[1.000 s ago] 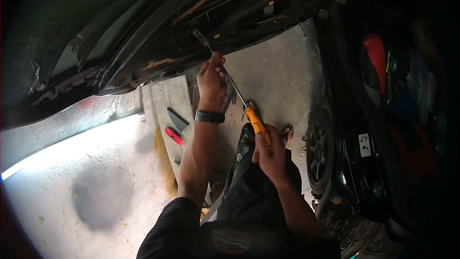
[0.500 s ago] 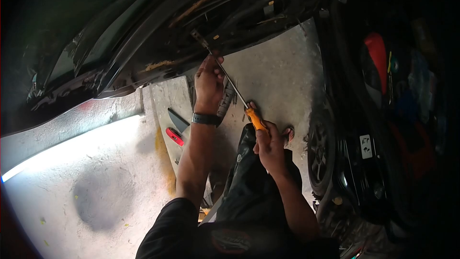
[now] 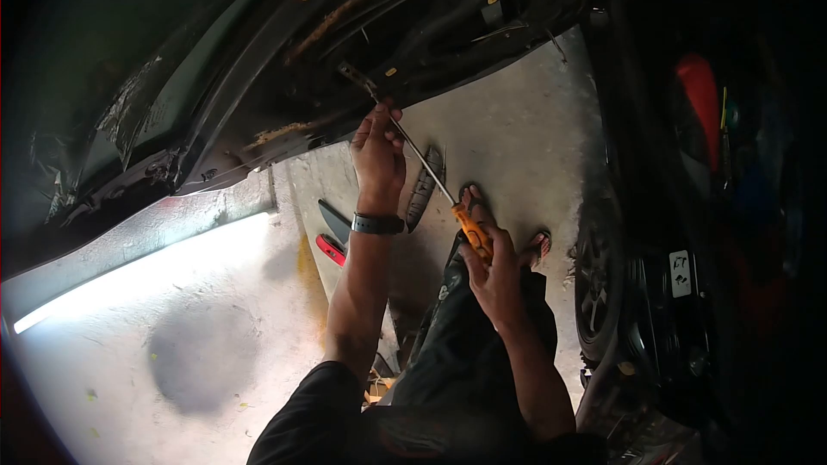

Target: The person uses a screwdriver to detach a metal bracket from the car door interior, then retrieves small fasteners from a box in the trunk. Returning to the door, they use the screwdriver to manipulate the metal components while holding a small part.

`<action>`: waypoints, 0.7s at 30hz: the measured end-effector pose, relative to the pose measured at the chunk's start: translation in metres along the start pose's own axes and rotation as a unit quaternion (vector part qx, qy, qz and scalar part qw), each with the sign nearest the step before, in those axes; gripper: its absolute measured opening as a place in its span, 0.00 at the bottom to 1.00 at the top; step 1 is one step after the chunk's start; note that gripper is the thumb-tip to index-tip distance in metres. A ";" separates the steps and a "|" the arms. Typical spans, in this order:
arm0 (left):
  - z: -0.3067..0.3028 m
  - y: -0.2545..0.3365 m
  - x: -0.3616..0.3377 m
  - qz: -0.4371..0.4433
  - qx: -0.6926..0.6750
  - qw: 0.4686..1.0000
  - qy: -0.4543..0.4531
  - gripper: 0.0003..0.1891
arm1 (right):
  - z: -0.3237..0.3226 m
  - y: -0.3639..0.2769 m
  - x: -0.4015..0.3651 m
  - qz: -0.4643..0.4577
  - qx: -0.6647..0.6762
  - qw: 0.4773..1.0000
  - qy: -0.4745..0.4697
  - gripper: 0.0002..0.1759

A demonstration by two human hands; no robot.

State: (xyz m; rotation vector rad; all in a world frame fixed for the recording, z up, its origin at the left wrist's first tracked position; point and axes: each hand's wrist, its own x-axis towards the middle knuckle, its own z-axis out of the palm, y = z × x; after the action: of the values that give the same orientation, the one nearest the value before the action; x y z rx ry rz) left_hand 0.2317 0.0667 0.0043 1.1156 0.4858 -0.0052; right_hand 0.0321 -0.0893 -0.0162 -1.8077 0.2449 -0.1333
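Observation:
A long screwdriver (image 3: 472,231) with an orange handle and a thin metal shaft slants up and left across the middle of the head view. My right hand (image 3: 498,286) is closed round the lower end of its handle. Near the far end of the shaft, my left hand (image 3: 377,155), with a dark watch on the wrist, pinches it between the fingers. The shaft's end lies by a narrow metal bracket (image 3: 357,79) on the dark vehicle panel (image 3: 258,95); exactly where the tip meets it is too dark to tell.
On the pale floor stand my sandalled feet (image 3: 538,245). A grey ribbed object (image 3: 422,194) lies beyond my left wrist, and a red-and-black item (image 3: 330,250) lies left of my forearm. A bright tube light (image 3: 146,271) is at left. A wheel (image 3: 594,280) stands at right.
The view has shifted a little, showing more of my feet and the ribbed object. My right hand's fingers have shifted round the orange handle. Both hands keep hold of the screwdriver.

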 end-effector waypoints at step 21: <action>0.000 0.013 0.001 -0.011 -0.001 1.000 -0.001 0.07 | 0.010 -0.036 -0.010 0.217 0.198 0.948 -0.118 0.18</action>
State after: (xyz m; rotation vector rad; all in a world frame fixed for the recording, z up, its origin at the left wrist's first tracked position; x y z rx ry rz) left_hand 0.2358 0.0722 0.0149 1.1091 0.4949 -0.0250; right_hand 0.0279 -0.0689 0.0162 -1.3183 0.4082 0.3243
